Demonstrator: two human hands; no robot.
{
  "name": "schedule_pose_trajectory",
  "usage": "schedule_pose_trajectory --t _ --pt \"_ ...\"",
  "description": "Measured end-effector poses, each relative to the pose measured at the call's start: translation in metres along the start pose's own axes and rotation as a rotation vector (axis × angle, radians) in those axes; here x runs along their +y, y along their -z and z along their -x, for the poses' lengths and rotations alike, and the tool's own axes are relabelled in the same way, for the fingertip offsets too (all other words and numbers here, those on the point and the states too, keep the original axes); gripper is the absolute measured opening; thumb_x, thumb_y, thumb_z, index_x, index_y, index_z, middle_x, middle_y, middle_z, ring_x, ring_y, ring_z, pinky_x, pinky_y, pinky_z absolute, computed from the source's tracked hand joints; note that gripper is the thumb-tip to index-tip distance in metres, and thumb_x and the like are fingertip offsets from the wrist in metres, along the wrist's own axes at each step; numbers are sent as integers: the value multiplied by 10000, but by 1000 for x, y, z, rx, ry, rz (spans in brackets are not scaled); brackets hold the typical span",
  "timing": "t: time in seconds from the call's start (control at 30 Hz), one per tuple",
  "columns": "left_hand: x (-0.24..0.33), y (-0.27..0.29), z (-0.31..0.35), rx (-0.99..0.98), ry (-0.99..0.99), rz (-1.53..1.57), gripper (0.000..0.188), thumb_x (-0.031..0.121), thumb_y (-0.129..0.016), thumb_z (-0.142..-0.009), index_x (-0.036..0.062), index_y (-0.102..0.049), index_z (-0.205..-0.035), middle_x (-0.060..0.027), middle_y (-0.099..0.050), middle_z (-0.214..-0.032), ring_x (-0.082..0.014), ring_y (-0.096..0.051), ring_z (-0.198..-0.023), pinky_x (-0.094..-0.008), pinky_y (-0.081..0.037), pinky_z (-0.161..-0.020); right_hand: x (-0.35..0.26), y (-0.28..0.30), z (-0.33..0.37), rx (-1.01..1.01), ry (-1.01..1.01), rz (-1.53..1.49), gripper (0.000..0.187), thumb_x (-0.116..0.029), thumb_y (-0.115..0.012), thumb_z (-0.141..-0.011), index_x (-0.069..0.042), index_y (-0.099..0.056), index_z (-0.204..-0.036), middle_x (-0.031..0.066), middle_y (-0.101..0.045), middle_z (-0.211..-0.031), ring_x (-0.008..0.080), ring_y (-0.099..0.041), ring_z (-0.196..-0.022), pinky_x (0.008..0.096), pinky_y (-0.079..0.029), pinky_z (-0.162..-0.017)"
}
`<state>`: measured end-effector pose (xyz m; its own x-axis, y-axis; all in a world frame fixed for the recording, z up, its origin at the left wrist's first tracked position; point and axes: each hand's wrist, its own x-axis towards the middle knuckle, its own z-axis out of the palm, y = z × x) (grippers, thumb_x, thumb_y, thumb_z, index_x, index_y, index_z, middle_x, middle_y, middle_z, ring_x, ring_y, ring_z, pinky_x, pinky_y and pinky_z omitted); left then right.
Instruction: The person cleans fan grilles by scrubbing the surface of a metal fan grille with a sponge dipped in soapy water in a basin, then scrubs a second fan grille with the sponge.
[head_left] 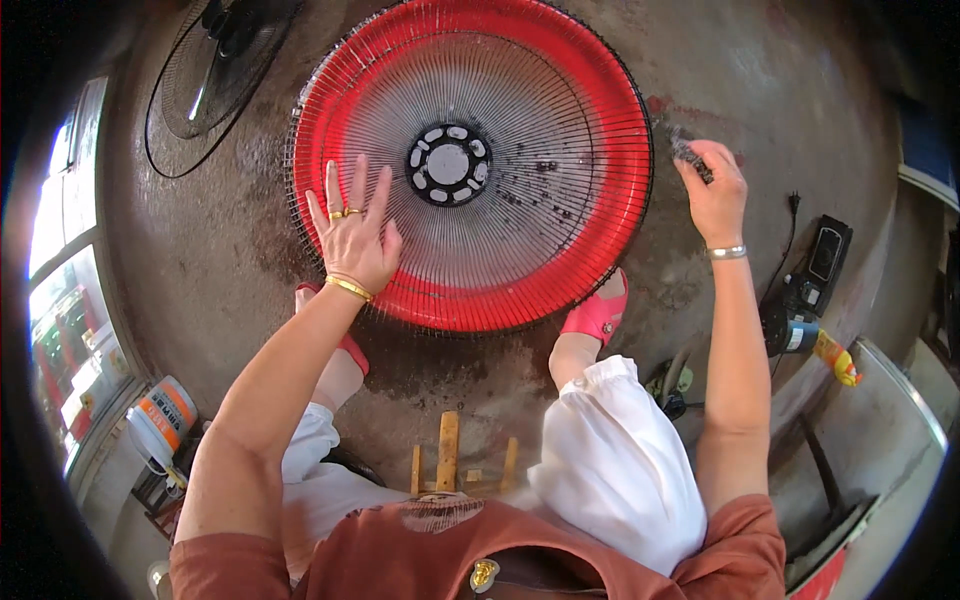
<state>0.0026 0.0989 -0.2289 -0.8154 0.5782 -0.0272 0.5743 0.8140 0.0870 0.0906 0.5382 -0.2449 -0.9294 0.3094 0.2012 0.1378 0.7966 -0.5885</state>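
Your left hand (360, 240) spread over fan cover's (447, 162) lower-left edge; right hand (718, 208) pinching scrubber (692, 160) beyond right edge. Dark specks (545, 166) remain; scrubbing judged unfinished.

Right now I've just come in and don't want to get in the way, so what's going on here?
A person's left hand lies spread on a big round wire fan grille that sits over a red basin. Their right hand pinches a dark scrubber in its fingers, out past the grille's right edge and apart from it. Dark specks show right of the black centre ring, on or below the wires. Another black fan piece is at the upper left.
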Motion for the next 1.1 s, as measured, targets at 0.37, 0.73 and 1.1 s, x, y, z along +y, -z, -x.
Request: schedule_pose_trajectory --t 0.37,0.73,1.1 --pt "0 4 0 -9 13 -25 729 223 -558 -749 192 -383 -1456 -90 -220 -1570 -433 -102 -1440 -669 -58 -1094 -106 -65 -8 52 413 -73 250 16 -645 -695 -100 -678 -914 40 -625 -928 255 -567 -926 352 -480 -820" --pt "1 2 1 13 -9 -6 729 222 -549 -751 195 -379 -1459 -93 -210 -1574 -436 -93 -1440 -679 -60 -1086 -76 -44 -3 222 111 -55 250 -19 -702 -724 -57 -663 -968 70 -637 -968 284 -586 -938 371 -483 -829" --pt "1 0 -1 5 -3 -15 751 225 -563 -748 207 -355 -1469 -83 -193 -1579 -436 -99 -1439 -681 -56 -1086 -106 -53 -4 58 392 17 224 -8 -634 -718 -104 -688 -912 29 -639 -931 247 -573 -917 376 -479 -799"
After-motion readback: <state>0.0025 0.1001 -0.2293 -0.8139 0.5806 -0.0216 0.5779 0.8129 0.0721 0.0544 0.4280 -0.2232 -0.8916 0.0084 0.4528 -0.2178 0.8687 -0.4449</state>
